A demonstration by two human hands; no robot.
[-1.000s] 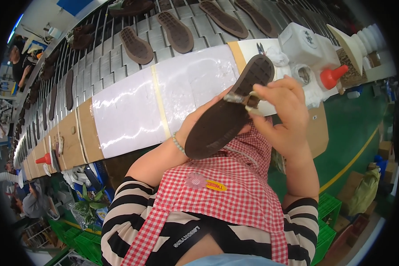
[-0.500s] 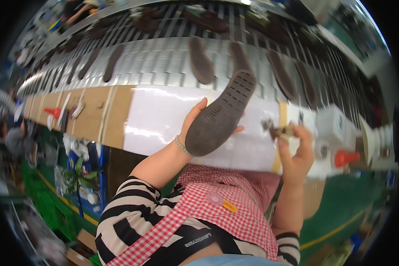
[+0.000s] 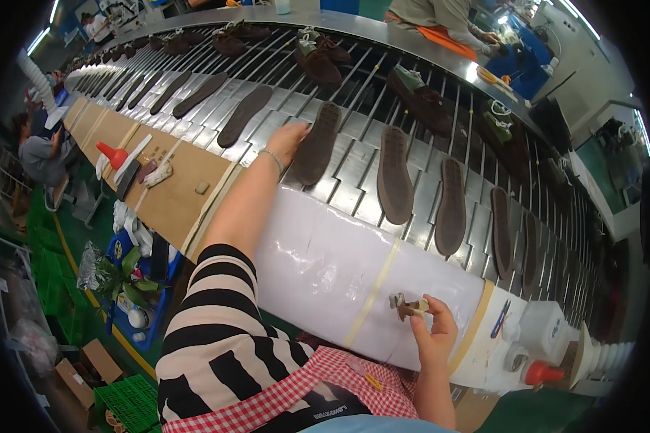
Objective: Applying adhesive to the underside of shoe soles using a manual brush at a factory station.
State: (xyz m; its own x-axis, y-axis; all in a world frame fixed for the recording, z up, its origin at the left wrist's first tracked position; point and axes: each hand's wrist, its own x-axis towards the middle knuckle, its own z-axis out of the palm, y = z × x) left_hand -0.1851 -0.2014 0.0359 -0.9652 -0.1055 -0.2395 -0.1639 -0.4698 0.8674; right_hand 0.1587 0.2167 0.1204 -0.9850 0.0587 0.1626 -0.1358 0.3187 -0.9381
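My left hand [image 3: 289,144] reaches over the metal-slatted conveyor, its fingers at the edge of a dark brown shoe sole [image 3: 318,148]. The sole lies along the slats or just above them; I cannot tell which. Part of the grip is hidden behind it. Lower right, over a white plastic-covered board [image 3: 318,252], my right hand [image 3: 435,335] pinches a small brown and cream piece [image 3: 412,308] with a ragged greyish end between thumb and fingers. To the right of the held sole lies another sole [image 3: 395,177], flat on the conveyor.
Several more soles [image 3: 245,115] and brown shoes [image 3: 318,61] line the conveyor. A red-capped nozzle [image 3: 112,154] and rags lie on the cardboard [image 3: 184,177] at left. At right stand a white container [image 3: 543,328], a red nozzle [image 3: 542,373] and a blue pen-like tool [image 3: 500,321]. A co-worker [image 3: 440,22] is across.
My left hand has carried the sole from above the white board out to the conveyor. The view has turned. My right hand still pinches the small piece over the board.
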